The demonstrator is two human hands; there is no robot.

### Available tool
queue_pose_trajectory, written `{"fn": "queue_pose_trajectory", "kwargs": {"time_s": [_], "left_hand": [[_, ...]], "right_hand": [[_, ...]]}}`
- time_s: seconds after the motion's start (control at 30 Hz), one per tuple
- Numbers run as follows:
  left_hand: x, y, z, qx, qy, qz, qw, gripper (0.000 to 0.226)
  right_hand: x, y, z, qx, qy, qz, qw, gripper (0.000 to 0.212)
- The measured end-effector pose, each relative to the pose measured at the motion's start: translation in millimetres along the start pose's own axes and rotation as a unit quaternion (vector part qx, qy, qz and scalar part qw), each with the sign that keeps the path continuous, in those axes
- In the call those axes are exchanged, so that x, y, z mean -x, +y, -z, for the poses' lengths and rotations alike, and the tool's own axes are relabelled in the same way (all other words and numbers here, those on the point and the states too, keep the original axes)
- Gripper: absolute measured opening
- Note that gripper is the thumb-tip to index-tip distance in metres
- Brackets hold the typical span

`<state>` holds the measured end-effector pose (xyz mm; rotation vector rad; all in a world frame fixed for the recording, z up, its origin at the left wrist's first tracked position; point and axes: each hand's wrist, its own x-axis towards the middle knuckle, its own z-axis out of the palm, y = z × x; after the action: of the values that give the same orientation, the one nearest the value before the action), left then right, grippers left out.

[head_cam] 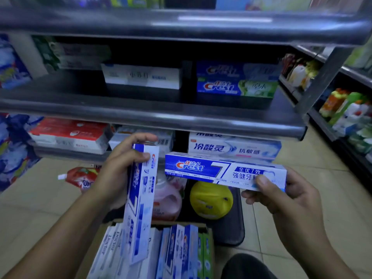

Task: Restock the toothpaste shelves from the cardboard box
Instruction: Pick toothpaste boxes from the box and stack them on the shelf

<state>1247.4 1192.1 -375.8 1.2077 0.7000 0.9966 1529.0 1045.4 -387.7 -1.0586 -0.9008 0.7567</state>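
Crest boxes (237,80) lie stacked on the metal shelf (141,113).

cardboard box (209,231) below, before shelves (153,119) | toothpaste cartons (181,250) upright in box | bottles (211,200) between

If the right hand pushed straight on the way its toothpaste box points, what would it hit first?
Likely the upright Crest box in the left hand: the right hand aims its level Crest box leftward, its end almost beside that one. Depth is unclear, so it might slip past behind.
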Motion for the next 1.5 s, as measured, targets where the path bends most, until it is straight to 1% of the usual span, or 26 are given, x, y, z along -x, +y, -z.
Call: {"fn": "queue_pose_trajectory", "kwargs": {"time_s": [0.1, 0.17, 0.3, 0.37, 0.43, 0.5, 0.6, 0.7, 0.77, 0.8, 0.87, 0.93, 1.0, 1.03, 1.13, 1.17, 1.2, 1.27, 1.3, 1.33, 1.37, 1.4, 1.43, 1.47, 1.5], "left_hand": [[-5.7, 27.7, -28.9, -0.027, -0.043, -0.003, 0.999, 0.052], [-9.9, 43.0, -45.6, -0.026, -0.045, -0.013, 0.999, 0.053], [-19.5, 63.1, -70.8, 0.016, -0.019, -0.031, 0.999, 0.056], [-26.4, 69.7, -79.7, 0.036, 0.000, -0.029, 0.999, 0.056], [-34.7, 76.6, -87.0, 0.041, 0.012, -0.029, 0.999, 0.055], [-43.3, 83.5, -92.2, 0.036, 0.023, -0.025, 0.999, 0.055], [-55.4, 90.1, -96.7, 0.016, 0.031, -0.008, 0.999, 0.055], [-67.8, 93.5, -98.3, -0.017, 0.044, 0.019, 0.999, 0.052], [-76.1, 95.4, -100.1, -0.053, 0.053, 0.050, 0.996, 0.035], [-79.7, 96.3, -101.4, -0.071, 0.056, 0.068, 0.994, 0.027], [-86.1, 97.2, -103.5, -0.098, 0.066, 0.100, 0.988, 0.022], [-90.3, 97.2, -103.8, -0.117, 0.070, 0.114, 0.984, 0.029], [-91.7, 97.5, -104.6, -0.132, 0.071, 0.109, 0.983, 0.034], [-91.0, 98.1, -105.3, -0.137, 0.071, 0.103, 0.983, 0.032], [-85.3, 98.9, -108.4, -0.128, 0.077, 0.096, 0.984, 0.016], [-83.1, 98.9, -108.5, -0.112, 0.083, 0.090, 0.986, 0.012], [-81.4, 98.8, -108.5, -0.090, 0.095, 0.078, 0.988, 0.010], [-79.1, 98.6, -106.0, -0.045, 0.128, 0.045, 0.990, 0.012], [-78.1, 98.6, -105.3, -0.024, 0.145, 0.029, 0.989, 0.014], [-76.9, 98.8, -105.2, -0.004, 0.158, 0.014, 0.987, 0.016], [-76.1, 98.8, -105.4, 0.018, 0.168, 0.004, 0.986, 0.018], [-75.9, 98.8, -106.2, 0.044, 0.174, 0.000, 0.984, 0.020], [-75.9, 98.9, -106.9, 0.073, 0.179, 0.002, 0.981, 0.023], [-76.5, 99.5, -108.5, 0.105, 0.181, 0.006, 0.978, 0.024], [-77.1, 100.2, -110.2, 0.141, 0.180, 0.008, 0.974, 0.025]], "right_hand": [[-18.8, -23.0, -0.5, -0.006, -0.002, 0.039, 0.999, 0.059], [-31.0, -36.6, -0.4, -0.015, 0.000, 0.058, 0.998, 0.058], [-54.8, -57.6, -0.5, -0.013, -0.001, 0.096, 0.995, 0.055], [-67.4, -64.5, -1.3, -0.013, 0.007, 0.107, 0.994, 0.048], [-80.5, -70.0, -1.7, 0.008, 0.018, 0.115, 0.993, 0.039], [-93.5, -74.8, -0.2, 0.057, 0.032, 0.134, 0.989, 0.034], [-114.5, -78.4, 7.6, 0.174, 0.060, 0.169, 0.968, 0.027], [-135.0, -79.9, 15.2, 0.256, 0.093, 0.167, 0.948, 0.040], [-145.7, -79.5, 15.7, 0.316, 0.096, 0.174, 0.928, 0.048], [-150.5, -78.5, 14.7, 0.348, 0.096, 0.177, 0.916, 0.047], [-158.3, -76.0, 11.8, 0.404, 0.097, 0.165, 0.895, 0.044], [-162.5, -72.4, 10.1, 0.457, 0.087, 0.125, 0.877, 0.043], [-162.7, -68.6, 10.1, 0.488, 0.067, 0.087, 0.866, 0.042], [-162.0, -67.4, 10.8, 0.495, 0.063, 0.084, 0.863, 0.041], [-157.1, -70.2, 10.6, 0.511, 0.066, 0.093, 0.852, 0.040], [-153.4, -71.6, 9.8, 0.518, 0.070, 0.108, 0.846, 0.041], [-149.0, -72.4, 9.4, 0.527, 0.076, 0.140, 0.835, 0.041], [-134.3, -73.0, 7.1, 0.533, 0.095, 0.242, 0.805, 0.038], [-123.4, -73.3, 3.6, 0.519, 0.103, 0.289, 0.798, 0.033], [-111.8, -72.2, -0.2, 0.498, 0.104, 0.320, 0.799, 0.027], [-99.6, -70.5, -4.7, 0.465, 0.092, 0.334, 0.815, 0.023], [-85.9, -68.4, -10.8, 0.409, 0.069, 0.315, 0.853, 0.019], [-72.3, -65.6, -17.6, 0.333, 0.040, 0.263, 0.904, 0.018], [-59.7, -63.1, -25.0, 0.255, 0.011, 0.188, 0.948, 0.023], [-49.4, -60.2, -31.8, 0.194, -0.018, 0.106, 0.975, 0.032]]}}
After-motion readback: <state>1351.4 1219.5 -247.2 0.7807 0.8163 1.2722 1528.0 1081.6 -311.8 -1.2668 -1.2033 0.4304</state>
